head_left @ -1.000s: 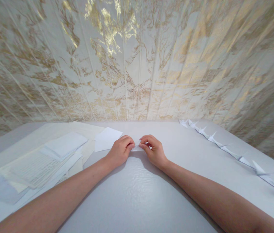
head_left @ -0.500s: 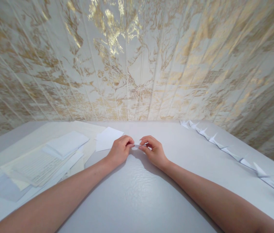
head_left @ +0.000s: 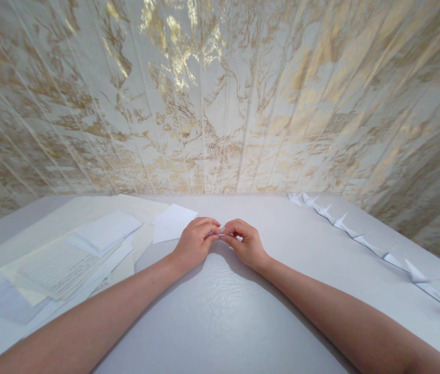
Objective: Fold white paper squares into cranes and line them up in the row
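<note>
Between my fingertips is a small folded piece of white paper (head_left: 222,235), mostly covered by the fingers. My left hand (head_left: 197,240) pinches its left side, thumb below and fingers curled over the top. From the other side my right hand (head_left: 246,242) grips it between thumb and bent fingers. Both hands are just above the table, nearly touching each other. A white square sheet of paper (head_left: 171,223) lies flat beside my left hand. The exact shape of the folded piece is hidden.
Along the right side of the white table (head_left: 220,322) runs a row of several folded paper cranes (head_left: 340,222). On the left lie printed sheets (head_left: 62,267) and a stack of white paper (head_left: 109,228). A gold-patterned curtain (head_left: 212,104) hangs behind the table.
My left fingers have moved slightly right and now reach further over the folded paper, closer to my right hand. The right fingers have shifted a little; the paper stays between both hands.
</note>
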`<state>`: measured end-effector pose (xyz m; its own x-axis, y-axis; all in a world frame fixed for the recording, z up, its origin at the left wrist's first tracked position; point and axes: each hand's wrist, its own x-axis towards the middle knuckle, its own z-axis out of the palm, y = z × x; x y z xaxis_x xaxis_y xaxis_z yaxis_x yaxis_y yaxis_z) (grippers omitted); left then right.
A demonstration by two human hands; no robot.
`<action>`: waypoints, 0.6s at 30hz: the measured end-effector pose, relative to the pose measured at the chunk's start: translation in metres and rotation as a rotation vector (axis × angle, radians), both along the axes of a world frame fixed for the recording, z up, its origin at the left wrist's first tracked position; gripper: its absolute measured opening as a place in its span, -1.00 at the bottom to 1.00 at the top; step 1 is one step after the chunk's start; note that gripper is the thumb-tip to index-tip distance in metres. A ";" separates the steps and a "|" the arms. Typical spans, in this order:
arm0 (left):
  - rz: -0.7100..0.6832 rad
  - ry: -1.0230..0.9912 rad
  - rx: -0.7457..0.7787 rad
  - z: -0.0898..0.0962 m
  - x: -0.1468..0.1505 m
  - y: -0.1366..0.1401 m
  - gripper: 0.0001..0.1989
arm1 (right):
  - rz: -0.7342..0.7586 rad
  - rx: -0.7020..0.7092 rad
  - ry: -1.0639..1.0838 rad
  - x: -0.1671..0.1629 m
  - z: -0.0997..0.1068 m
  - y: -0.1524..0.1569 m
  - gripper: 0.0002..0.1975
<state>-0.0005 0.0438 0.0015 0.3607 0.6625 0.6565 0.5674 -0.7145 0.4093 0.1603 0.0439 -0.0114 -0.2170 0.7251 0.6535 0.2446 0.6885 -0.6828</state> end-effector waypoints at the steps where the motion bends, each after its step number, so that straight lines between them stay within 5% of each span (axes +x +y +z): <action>1: 0.000 0.002 0.015 0.001 0.000 -0.001 -0.86 | 0.013 0.020 -0.010 0.000 0.001 -0.001 -0.89; 5: 0.007 -0.017 0.046 0.003 0.001 -0.003 -0.83 | 0.042 0.087 -0.061 0.000 0.003 -0.004 -0.91; 8: 0.025 -0.118 -0.071 0.002 0.002 -0.002 -0.91 | -0.013 0.120 -0.026 0.001 0.003 -0.003 -0.90; 12: 0.069 -0.417 -0.539 0.001 0.005 0.000 -0.84 | -0.104 0.147 0.071 0.002 0.001 0.000 -0.92; 15: -0.039 -0.643 -0.911 0.002 0.008 0.000 -0.78 | -0.149 0.173 0.050 0.004 -0.001 0.001 -0.94; 18: -0.131 -0.822 -1.054 0.004 0.010 -0.001 -0.72 | -0.131 0.192 -0.042 0.004 0.000 -0.001 -0.94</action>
